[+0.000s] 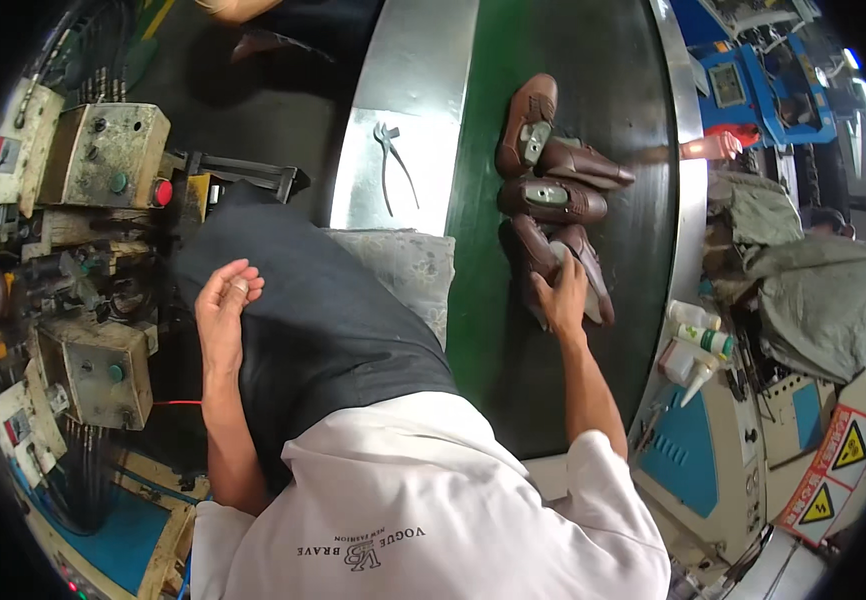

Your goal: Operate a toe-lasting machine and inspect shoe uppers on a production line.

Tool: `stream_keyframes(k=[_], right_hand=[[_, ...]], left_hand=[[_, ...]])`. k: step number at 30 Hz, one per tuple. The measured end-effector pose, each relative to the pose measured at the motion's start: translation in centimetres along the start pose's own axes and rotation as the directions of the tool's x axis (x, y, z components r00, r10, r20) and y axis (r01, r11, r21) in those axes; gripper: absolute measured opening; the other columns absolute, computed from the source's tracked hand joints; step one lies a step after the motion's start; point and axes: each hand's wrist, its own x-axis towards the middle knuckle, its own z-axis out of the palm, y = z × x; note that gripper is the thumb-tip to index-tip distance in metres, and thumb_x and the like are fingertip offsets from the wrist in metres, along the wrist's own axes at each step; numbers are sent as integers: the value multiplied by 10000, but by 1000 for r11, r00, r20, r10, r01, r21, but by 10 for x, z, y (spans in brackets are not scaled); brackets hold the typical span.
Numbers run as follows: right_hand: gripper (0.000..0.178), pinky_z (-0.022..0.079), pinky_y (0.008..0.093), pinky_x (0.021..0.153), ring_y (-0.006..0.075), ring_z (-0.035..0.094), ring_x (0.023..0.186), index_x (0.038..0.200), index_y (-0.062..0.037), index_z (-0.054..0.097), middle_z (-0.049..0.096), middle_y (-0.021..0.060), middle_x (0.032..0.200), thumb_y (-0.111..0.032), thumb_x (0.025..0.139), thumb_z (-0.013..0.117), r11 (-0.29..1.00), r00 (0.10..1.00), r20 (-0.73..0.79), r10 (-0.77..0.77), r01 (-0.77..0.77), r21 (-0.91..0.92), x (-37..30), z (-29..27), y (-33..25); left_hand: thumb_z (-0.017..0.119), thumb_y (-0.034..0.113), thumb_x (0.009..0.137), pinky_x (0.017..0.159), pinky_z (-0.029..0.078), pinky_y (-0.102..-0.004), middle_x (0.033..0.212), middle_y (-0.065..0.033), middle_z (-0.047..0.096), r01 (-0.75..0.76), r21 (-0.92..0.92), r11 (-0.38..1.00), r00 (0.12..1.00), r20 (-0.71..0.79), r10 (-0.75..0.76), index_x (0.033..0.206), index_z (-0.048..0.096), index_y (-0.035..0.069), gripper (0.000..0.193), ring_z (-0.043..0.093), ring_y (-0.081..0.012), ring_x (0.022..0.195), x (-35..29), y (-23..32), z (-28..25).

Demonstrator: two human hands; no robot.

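Observation:
My right hand (565,294) lies over the nearest two of several brown leather shoes, its thumb and forefinger spread apart. The fingertips meet one brown shoe (590,275) near its opening; part of that shoe is hidden under the hand. Close against it lies another brown shoe (533,243). Farther up the same dark belt (513,370) are a sideways shoe (553,200) with a green and metal form inside, a shoe (583,163) pointing right, and an upright one (528,125). My left hand (223,305) hovers beside my dark apron, fingers loosely bent, holding nothing visible.
Pincers (393,165) lie on the metal ledge (368,205) left of the belt. A worn machine with control boxes (108,155) and a red button stands at left. Bottles (701,340) and a grey cloth (818,300) are at right. Another person's hand (718,146) shows beyond the belt.

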Motion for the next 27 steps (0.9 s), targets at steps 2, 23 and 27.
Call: stream_keyframes(k=[2, 23, 27], right_hand=[[857, 517, 564, 1070, 551, 586, 1275, 1556, -2, 487, 522, 324, 1455, -301, 866, 899, 983, 981, 99, 166, -157, -91, 34, 16, -22], [596, 415, 585, 1257, 397, 468, 1549, 1458, -158, 647, 503, 188, 1637, -52, 880, 751, 257, 243, 91, -966, 841, 477, -17, -104, -309], [731, 425, 553, 1237, 464, 487, 1523, 1614, -5, 465, 445, 323, 1642, -109, 951, 754, 405, 590, 154, -793, 322, 856, -1, -43, -351]], left_hand=[[604, 90, 1123, 945, 597, -315, 1188, -123, 748, -13, 26, 1000, 1000, -7, 13, 1361, 689, -36, 283, 737, -180, 1040, -1, 6, 7], [837, 285, 952, 1162, 487, -406, 1495, -136, 558, 182, -593, 784, 869, 470, 154, 1645, 362, 21, 881, 570, -249, 1359, -3, 53, 84], [883, 226, 878, 1201, 444, -414, 1487, -142, 555, -149, -517, 843, 979, 43, 199, 1634, 358, 9, 946, 544, -245, 1387, -34, 57, 34]])
